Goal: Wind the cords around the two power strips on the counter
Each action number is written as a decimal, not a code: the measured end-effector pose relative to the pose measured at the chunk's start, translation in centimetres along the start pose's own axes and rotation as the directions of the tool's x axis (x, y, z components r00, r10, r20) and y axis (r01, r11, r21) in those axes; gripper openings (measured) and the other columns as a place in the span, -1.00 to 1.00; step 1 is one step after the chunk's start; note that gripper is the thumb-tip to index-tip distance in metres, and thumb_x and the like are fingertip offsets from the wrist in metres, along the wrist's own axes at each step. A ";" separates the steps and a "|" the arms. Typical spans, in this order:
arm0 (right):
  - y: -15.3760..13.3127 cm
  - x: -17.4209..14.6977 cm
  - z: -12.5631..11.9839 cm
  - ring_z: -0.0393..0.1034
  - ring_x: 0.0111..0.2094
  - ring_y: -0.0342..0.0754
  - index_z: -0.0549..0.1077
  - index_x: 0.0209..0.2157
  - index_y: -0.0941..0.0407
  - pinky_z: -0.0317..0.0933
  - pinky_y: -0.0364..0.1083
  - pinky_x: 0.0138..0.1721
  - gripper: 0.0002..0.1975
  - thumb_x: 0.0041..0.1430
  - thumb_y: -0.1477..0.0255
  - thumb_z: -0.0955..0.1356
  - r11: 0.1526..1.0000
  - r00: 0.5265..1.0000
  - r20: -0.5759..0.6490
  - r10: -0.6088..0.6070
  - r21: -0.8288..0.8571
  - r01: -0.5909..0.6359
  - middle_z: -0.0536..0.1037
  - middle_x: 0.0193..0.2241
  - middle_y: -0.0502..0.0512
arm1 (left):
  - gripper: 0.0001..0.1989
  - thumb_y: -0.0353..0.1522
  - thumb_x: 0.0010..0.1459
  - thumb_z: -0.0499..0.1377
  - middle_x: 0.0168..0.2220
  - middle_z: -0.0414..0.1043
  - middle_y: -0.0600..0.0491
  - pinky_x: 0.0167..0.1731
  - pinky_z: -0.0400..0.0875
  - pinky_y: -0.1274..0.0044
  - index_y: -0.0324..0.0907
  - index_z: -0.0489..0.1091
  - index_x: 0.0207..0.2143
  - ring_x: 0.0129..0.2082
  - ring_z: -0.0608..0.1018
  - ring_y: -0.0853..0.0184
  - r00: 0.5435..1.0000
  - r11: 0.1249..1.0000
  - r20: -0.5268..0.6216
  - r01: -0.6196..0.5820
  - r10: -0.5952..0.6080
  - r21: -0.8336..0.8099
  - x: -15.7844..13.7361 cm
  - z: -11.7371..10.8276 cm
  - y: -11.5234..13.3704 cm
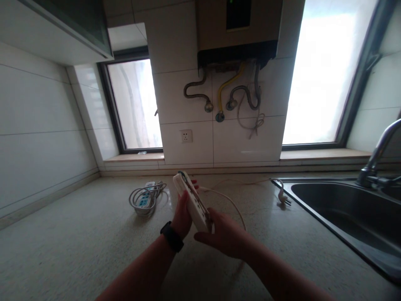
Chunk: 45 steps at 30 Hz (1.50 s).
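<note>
A white power strip (194,207) is held tilted above the counter, its far end raised. My left hand (182,214) grips its left side near the middle, with fingertips showing beyond the far side. Around the near end my right hand (224,234) is closed, thumb stretched along the bottom. The casing looks parted lengthwise, with something greenish at the far end; the inside is too dark to make out. A pale cord (230,198) curves from behind the strip to the right, and a plug (283,198) with prongs lies beside the sink.
A second power strip (145,200), wrapped in its grey cord, lies to the left on the counter (78,234). At right is a metal sink (316,234) with a faucet (377,154). A wall socket (186,136) and a water heater (238,31) with hoses are ahead.
</note>
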State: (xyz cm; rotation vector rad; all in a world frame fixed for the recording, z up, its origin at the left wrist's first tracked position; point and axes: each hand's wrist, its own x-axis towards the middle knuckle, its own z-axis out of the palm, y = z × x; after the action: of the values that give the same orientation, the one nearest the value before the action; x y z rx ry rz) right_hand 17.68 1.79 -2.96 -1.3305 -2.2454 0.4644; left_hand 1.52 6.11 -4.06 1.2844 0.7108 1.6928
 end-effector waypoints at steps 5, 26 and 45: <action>1.5 0.4 -1.0 0.54 -0.27 0.10 0.34 -0.12 0.08 0.14 -0.08 -0.38 -0.57 0.13 0.11 0.43 0.974 0.984 -0.171 0.045 -0.211 -0.081 0.62 -0.26 0.17 | -0.19 -0.13 0.30 0.14 0.39 -0.04 -0.19 0.23 0.20 0.21 -0.05 -0.23 0.42 0.30 0.24 0.09 0.903 0.764 -0.022 -0.350 0.429 0.543 1.1 -1.6 0.5; 2.5 0.3 -3.8 0.54 -0.35 0.04 0.25 0.21 -0.08 0.23 -0.08 -0.41 -0.45 0.19 0.42 0.37 0.787 0.978 -0.139 -0.156 -0.616 0.038 0.57 -0.08 0.12 | -0.50 -0.07 0.04 0.35 -0.27 0.55 -0.12 -0.27 0.44 0.31 -0.12 0.38 -0.05 -0.32 0.60 0.03 0.856 -0.031 0.510 -0.514 -0.087 0.857 -1.3 0.8 3.7; 3.9 0.6 -5.5 0.43 -0.50 -0.05 0.30 0.05 0.12 0.07 -0.15 -0.43 -0.59 0.26 0.24 0.37 0.946 0.937 -0.323 -0.136 -0.322 0.026 0.54 -0.50 -0.02 | -0.63 0.02 0.30 0.07 -0.38 0.50 0.05 -0.43 0.22 0.48 -0.09 0.28 -0.18 -0.41 0.52 0.24 0.940 0.583 0.331 -0.224 -0.082 0.781 -1.0 1.4 3.6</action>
State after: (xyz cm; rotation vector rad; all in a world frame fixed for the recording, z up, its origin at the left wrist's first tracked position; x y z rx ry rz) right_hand 23.33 4.39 -0.24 -1.3394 -2.1240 -0.1575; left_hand 1.86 3.44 -1.07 2.2066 1.3221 1.1254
